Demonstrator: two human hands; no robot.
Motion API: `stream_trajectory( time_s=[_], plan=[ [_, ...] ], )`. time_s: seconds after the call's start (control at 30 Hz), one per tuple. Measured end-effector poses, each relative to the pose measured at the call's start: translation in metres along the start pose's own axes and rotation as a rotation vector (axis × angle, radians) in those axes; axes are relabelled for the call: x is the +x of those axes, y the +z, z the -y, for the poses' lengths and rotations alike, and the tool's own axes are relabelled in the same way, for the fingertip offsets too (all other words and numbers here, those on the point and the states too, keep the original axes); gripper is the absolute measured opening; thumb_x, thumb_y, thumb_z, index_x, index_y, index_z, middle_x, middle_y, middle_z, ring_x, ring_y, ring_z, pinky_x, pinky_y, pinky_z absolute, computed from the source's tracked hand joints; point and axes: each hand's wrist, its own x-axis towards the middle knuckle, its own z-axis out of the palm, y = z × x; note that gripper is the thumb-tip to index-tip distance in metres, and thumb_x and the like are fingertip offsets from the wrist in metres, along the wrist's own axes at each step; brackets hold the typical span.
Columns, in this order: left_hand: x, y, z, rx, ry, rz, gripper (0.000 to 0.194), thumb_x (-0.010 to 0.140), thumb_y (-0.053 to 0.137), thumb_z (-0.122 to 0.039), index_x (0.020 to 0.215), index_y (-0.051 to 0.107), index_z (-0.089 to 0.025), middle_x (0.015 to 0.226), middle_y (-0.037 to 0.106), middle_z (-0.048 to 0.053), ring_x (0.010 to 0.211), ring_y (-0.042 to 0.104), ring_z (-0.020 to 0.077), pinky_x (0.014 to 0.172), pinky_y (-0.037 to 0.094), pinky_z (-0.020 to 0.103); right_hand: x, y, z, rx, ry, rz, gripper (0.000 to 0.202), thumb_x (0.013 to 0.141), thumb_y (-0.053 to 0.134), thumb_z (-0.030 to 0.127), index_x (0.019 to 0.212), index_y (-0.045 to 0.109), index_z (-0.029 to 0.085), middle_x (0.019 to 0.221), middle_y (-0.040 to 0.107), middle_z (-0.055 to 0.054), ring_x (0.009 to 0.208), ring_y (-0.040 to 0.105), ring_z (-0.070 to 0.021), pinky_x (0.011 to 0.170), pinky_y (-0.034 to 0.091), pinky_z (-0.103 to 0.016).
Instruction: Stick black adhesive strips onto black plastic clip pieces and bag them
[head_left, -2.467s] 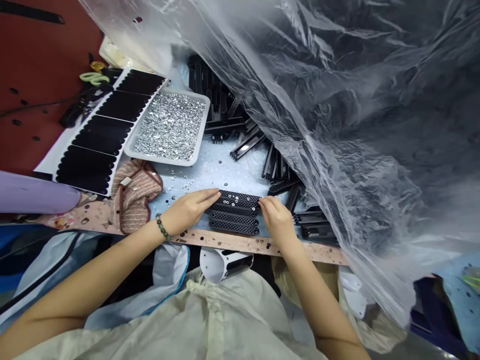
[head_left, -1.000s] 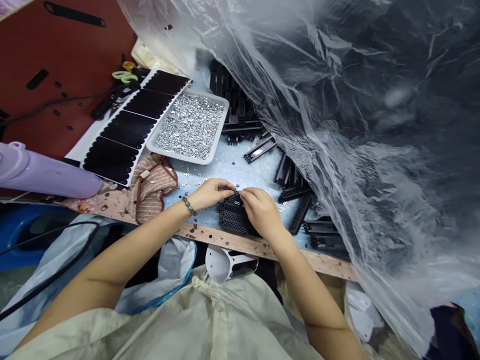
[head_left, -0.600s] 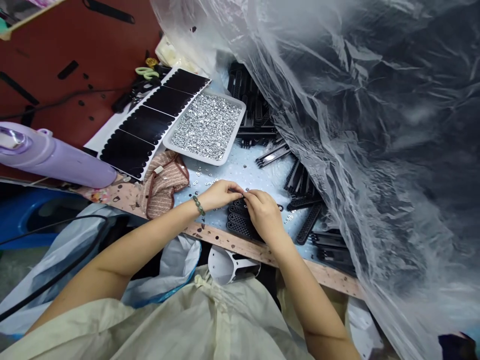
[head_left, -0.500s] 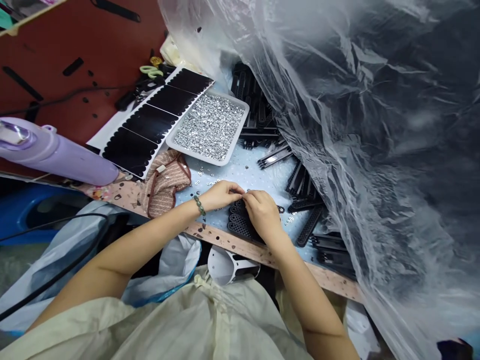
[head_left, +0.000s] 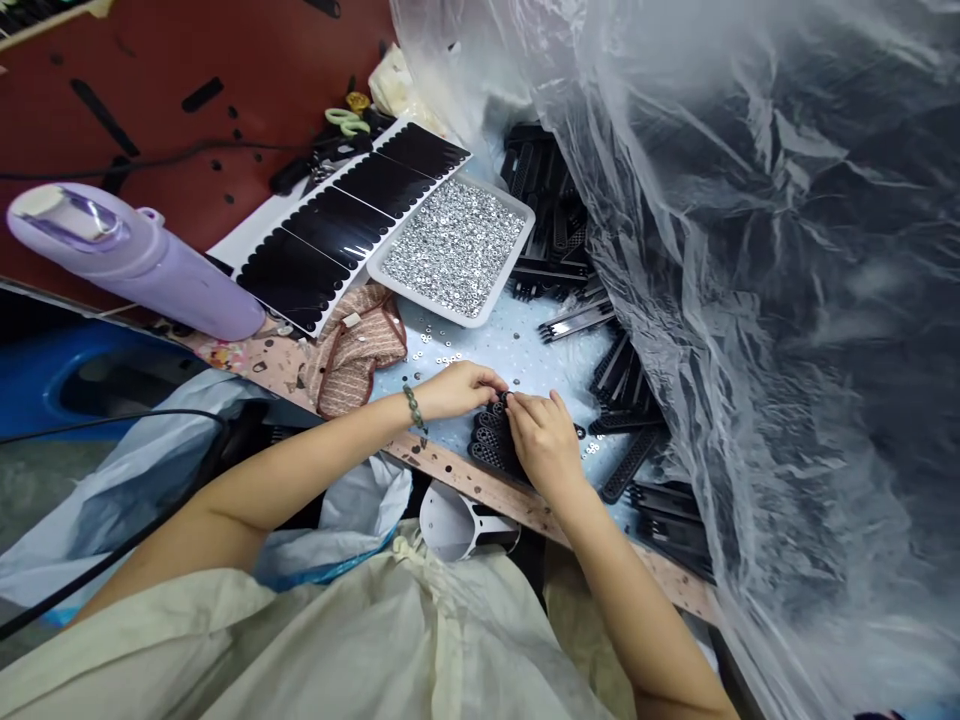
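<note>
Several black perforated strips [head_left: 491,445] lie side by side at the table's front edge, their rounded ends toward the left. My left hand [head_left: 459,390], with a beaded bracelet on the wrist, is at the far end of this row. Its thumb and fingertips are pinched together; anything between them is too small to make out. My right hand [head_left: 546,440] bends over the strips from the right and covers part of them. Its fingertips are closed close to the left fingertips, and what they hold is hidden. Small metal washers [head_left: 442,358] lie loose beyond my left hand.
A white tray [head_left: 491,318] full of small metal rings stands behind my hands. Black adhesive sheets [head_left: 330,240], a brown cloth [head_left: 360,350] and a purple bottle [head_left: 187,285] are leftward. Black strips [head_left: 555,200] are piled on the right, beside hanging clear plastic sheeting [head_left: 720,300].
The view has shifted, so the table's things appear further right. My fingertips, touching before, are now slightly apart, with a black strip end showing between them.
</note>
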Motion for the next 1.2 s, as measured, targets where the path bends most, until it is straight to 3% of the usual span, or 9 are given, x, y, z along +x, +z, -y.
stream_trajectory(
  time_s=[0.13, 0.27, 0.43, 0.6, 0.87, 1.03, 1.13, 1.2],
  plan=[
    [-0.002, 0.003, -0.004, 0.045, 0.018, -0.019, 0.026, 0.078, 0.055, -0.008, 0.099, 0.069, -0.013, 0.097, 0.074, 0.007, 0.087, 0.068, 0.0139, 0.086, 0.052, 0.029, 0.006, 0.003, -0.003, 0.149, 0.13, -0.035, 0.02, 0.094, 0.046, 0.018, 0.094, 0.066, 0.017, 0.092, 0.07, -0.007, 0.086, 0.063, -0.0197, 0.094, 0.046, -0.042],
    [-0.003, 0.005, -0.004, 0.106, 0.032, -0.057, 0.029, 0.077, 0.053, -0.006, 0.099, 0.07, -0.015, 0.098, 0.073, 0.006, 0.089, 0.067, 0.0145, 0.088, 0.051, 0.031, 0.014, 0.004, -0.001, 0.11, 0.162, -0.03, 0.023, 0.094, 0.046, 0.02, 0.083, 0.065, 0.018, 0.081, 0.068, -0.007, 0.078, 0.061, -0.0196, 0.091, 0.046, -0.042],
    [-0.005, 0.007, -0.002, 0.182, 0.04, -0.09, 0.03, 0.078, 0.051, -0.005, 0.099, 0.071, -0.014, 0.095, 0.074, 0.005, 0.088, 0.068, 0.0145, 0.092, 0.05, 0.032, 0.005, 0.004, 0.004, -0.044, 0.036, 0.001, 0.022, 0.094, 0.043, 0.017, 0.093, 0.065, 0.017, 0.092, 0.07, -0.008, 0.081, 0.062, -0.0187, 0.102, 0.037, -0.047],
    [-0.007, 0.006, -0.007, 0.25, 0.047, -0.092, 0.029, 0.08, 0.052, -0.008, 0.101, 0.071, -0.013, 0.097, 0.074, 0.007, 0.091, 0.068, 0.016, 0.092, 0.05, 0.032, -0.003, -0.003, 0.001, -0.039, -0.027, 0.037, 0.025, 0.094, 0.043, 0.015, 0.108, 0.063, 0.016, 0.105, 0.069, -0.009, 0.091, 0.062, -0.02, 0.105, 0.034, -0.051],
    [-0.01, 0.008, -0.019, 0.42, 0.091, -0.078, 0.033, 0.08, 0.048, -0.004, 0.103, 0.07, -0.013, 0.104, 0.072, 0.006, 0.097, 0.066, 0.0163, 0.093, 0.049, 0.03, 0.007, -0.012, 0.006, -0.084, -0.059, 0.13, 0.025, 0.094, 0.042, 0.016, 0.101, 0.066, 0.016, 0.102, 0.07, -0.01, 0.088, 0.062, -0.0216, 0.102, 0.035, -0.054],
    [-0.018, 0.004, -0.022, 0.553, 0.113, -0.106, 0.031, 0.083, 0.05, -0.007, 0.106, 0.069, -0.015, 0.106, 0.071, 0.004, 0.1, 0.064, 0.0145, 0.093, 0.048, 0.025, 0.007, -0.014, -0.001, 0.11, 0.024, 0.085, 0.022, 0.094, 0.045, 0.02, 0.101, 0.066, 0.016, 0.103, 0.068, -0.009, 0.089, 0.063, -0.0207, 0.099, 0.042, -0.048],
    [-0.029, -0.01, -0.022, 0.667, 0.102, -0.213, 0.034, 0.086, 0.045, -0.008, 0.114, 0.063, -0.011, 0.118, 0.064, 0.012, 0.109, 0.058, 0.0225, 0.097, 0.045, 0.037, 0.002, -0.027, -0.012, 0.258, 0.136, -0.03, 0.023, 0.093, 0.045, 0.021, 0.105, 0.065, 0.018, 0.11, 0.064, -0.011, 0.098, 0.062, -0.0207, 0.092, 0.049, -0.04],
    [-0.034, -0.02, -0.02, 0.847, 0.084, -0.27, 0.034, 0.088, 0.04, -0.007, 0.114, 0.062, -0.01, 0.12, 0.06, 0.016, 0.11, 0.055, 0.0279, 0.091, 0.045, 0.043, -0.005, -0.037, -0.019, 0.291, 0.232, -0.116, 0.023, 0.094, 0.044, 0.022, 0.106, 0.064, 0.02, 0.106, 0.064, -0.011, 0.098, 0.062, -0.0207, 0.086, 0.052, -0.038]
  ],
)
